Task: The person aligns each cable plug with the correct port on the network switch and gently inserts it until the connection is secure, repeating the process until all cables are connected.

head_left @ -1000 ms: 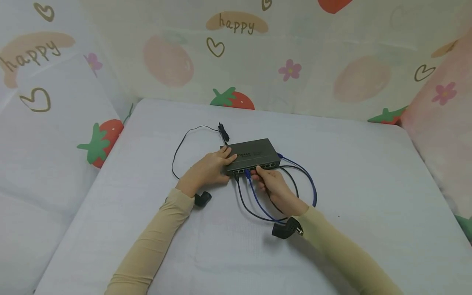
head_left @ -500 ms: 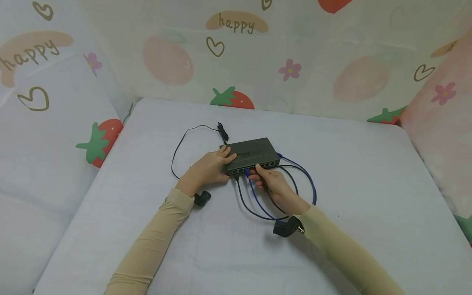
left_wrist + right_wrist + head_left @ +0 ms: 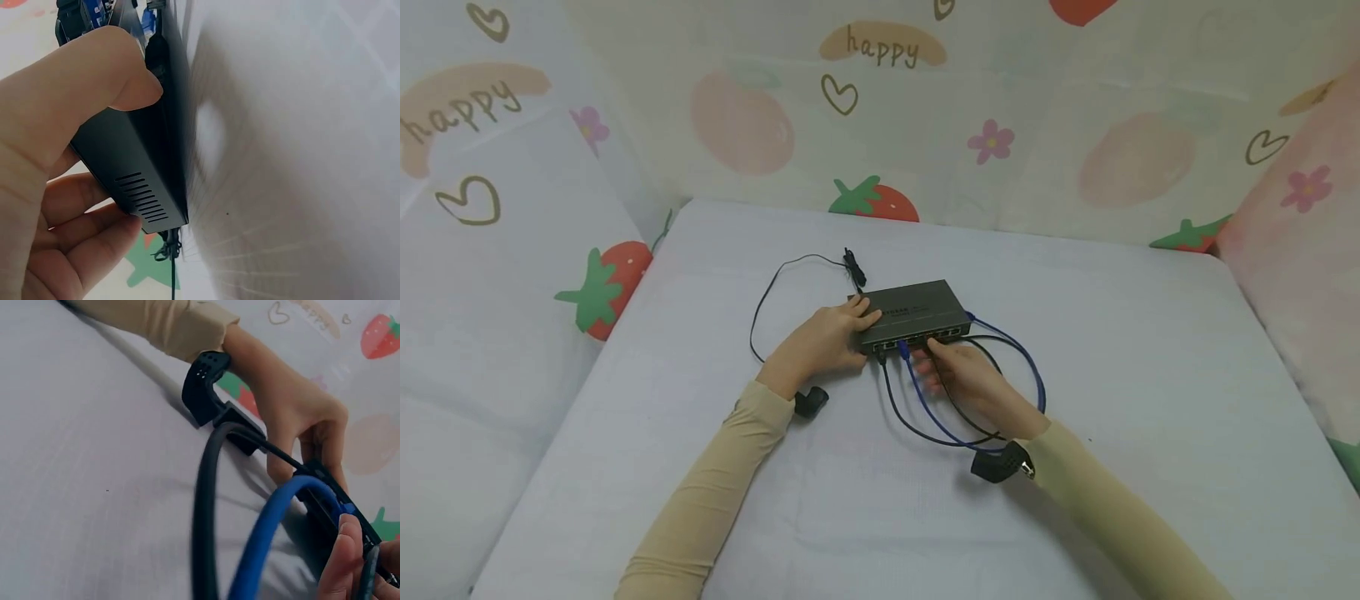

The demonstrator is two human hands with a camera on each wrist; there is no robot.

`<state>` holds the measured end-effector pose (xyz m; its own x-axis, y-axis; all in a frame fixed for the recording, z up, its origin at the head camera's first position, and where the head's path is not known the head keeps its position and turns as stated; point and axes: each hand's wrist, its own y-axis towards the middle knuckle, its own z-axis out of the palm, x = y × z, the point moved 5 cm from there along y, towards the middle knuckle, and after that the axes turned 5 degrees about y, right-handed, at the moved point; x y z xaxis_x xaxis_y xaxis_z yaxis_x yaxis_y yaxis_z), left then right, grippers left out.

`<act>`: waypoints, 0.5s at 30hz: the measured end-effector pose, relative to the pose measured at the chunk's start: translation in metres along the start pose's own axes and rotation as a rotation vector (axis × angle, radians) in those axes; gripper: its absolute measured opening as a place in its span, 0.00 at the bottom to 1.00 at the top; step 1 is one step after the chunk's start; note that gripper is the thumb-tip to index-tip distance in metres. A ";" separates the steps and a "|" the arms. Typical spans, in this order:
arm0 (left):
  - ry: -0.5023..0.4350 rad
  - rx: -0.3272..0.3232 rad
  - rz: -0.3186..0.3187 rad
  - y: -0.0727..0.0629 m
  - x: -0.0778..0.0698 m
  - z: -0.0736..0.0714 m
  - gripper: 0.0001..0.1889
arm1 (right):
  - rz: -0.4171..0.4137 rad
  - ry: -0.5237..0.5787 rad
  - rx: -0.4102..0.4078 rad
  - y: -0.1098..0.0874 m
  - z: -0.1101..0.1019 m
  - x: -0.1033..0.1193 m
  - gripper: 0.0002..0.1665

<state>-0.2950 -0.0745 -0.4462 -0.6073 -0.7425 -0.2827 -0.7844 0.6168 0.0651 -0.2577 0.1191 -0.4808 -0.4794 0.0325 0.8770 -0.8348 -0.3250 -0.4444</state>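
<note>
A flat dark network switch [image 3: 921, 302] lies on the white table, its row of ports facing me. Its left end is gripped by my left hand [image 3: 822, 340]; in the left wrist view the thumb is at the port-side corner and the fingers [image 3: 103, 240] bend along the far edge. My right hand [image 3: 976, 379] pinches a black network cable [image 3: 369, 575] close to the ports; the fingers hide its plug, so I cannot tell how it sits. To its left, a blue cable [image 3: 916, 385] and another black cable [image 3: 889, 400] are plugged into the front.
Cable loops [image 3: 1033, 367] curve to the right of the switch and pass under my right wrist. Behind it lies a thin power cord [image 3: 763, 300] with a tied bundle [image 3: 853, 268]. Both wrists wear black cameras [image 3: 1000, 463]. A printed cloth [image 3: 895, 108] hangs behind the table.
My right hand has shifted slightly to the right along the front of the switch with the black cable. My left hand and the switch stay in nearly the same place.
</note>
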 end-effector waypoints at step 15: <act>0.001 0.013 0.017 0.000 0.002 0.003 0.38 | -0.065 -0.087 -0.035 0.000 -0.002 0.001 0.29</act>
<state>-0.2961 -0.0750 -0.4500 -0.6204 -0.7324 -0.2804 -0.7725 0.6324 0.0574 -0.2591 0.1208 -0.4805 -0.3996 -0.0300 0.9162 -0.8731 -0.2921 -0.3903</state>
